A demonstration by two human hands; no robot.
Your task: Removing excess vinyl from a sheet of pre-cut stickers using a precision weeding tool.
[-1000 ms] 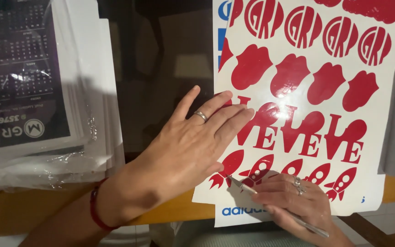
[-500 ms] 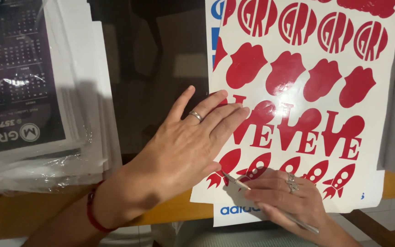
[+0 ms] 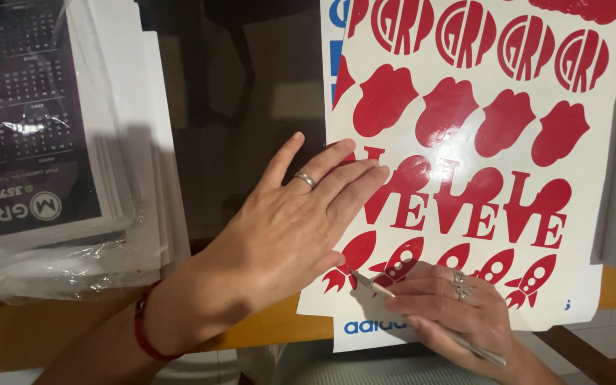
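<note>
left hand (image 3: 286, 228) flat, fingers together, pinning the sticker sheet (image 3: 607, 207); right hand (image 3: 450, 306) clamped on weeding tool (image 3: 376, 285) at the sheet's lower edge; advise shallow tip angle.

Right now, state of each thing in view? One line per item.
left hand: flat, palm down, pressing the sticker sheet
right hand: gripping the weeding tool
weeding tool: tip at a rocket sticker
sticker sheet: lying flat, red shapes on white backing
rocket sticker: on the backing
bagged calendar stack: wrapped in clear plastic
</note>
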